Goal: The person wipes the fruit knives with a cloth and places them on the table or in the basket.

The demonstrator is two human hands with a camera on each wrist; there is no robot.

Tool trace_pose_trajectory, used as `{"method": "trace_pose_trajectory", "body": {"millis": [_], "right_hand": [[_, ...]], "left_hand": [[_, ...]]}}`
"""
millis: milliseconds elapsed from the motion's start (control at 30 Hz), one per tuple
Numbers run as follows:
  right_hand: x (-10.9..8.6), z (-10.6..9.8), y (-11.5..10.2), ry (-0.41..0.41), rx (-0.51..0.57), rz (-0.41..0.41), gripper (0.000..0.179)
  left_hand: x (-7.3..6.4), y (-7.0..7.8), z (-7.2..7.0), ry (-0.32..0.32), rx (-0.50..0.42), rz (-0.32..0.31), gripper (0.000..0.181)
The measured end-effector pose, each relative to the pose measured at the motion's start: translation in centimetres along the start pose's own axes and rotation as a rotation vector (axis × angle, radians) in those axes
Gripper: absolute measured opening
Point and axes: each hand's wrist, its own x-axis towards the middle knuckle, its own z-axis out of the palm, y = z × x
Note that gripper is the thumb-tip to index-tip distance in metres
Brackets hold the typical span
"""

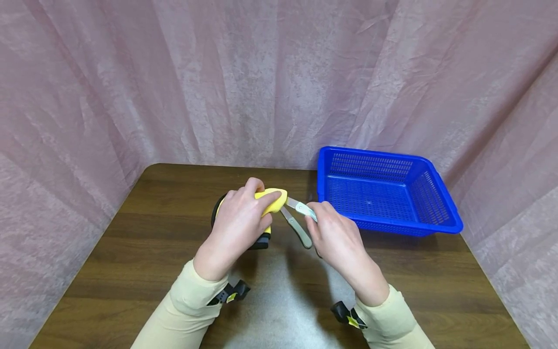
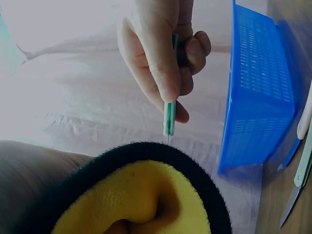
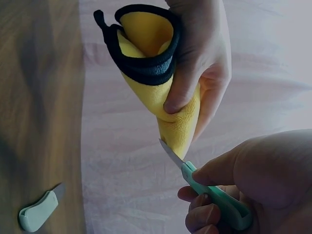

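Observation:
My left hand [image 1: 237, 213] grips a bunched yellow cloth [image 1: 272, 198] with a black edge and a loop, visible in the right wrist view. Opposite it, my right hand [image 1: 339, 236] holds a small folding knife [image 3: 219, 202] by its mint-green handle, blade out. In the right wrist view the blade [image 3: 171, 152] lies against the narrow end of the cloth. Below the hands, a second folding knife [image 1: 301, 233] with a pale green handle lies unfolded on the table. The left wrist view also shows a knife with a paler handle [image 2: 305, 114] beside it.
A blue plastic basket [image 1: 320, 174] with slotted walls stands at the back right of the wooden table [image 1: 144, 252], close to my right hand. Pink curtains [image 1: 261, 82] hang behind the table and at its sides.

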Motion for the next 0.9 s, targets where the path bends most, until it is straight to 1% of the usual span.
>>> {"method": "trace_pose_trajectory", "body": {"millis": [567,900], "right_hand": [[0.0,-0.3,-0.1,-0.005,-0.002,0.005,0.019],[0.0,-0.4,0.0,-0.006,0.003,0.012,0.02]], "left_hand": [[0.0,-0.9,-0.6,-0.039,-0.012,-0.072,0.05],[0.0,-1.4,-0.7,-0.04,-0.006,-0.089,0.05]]}}
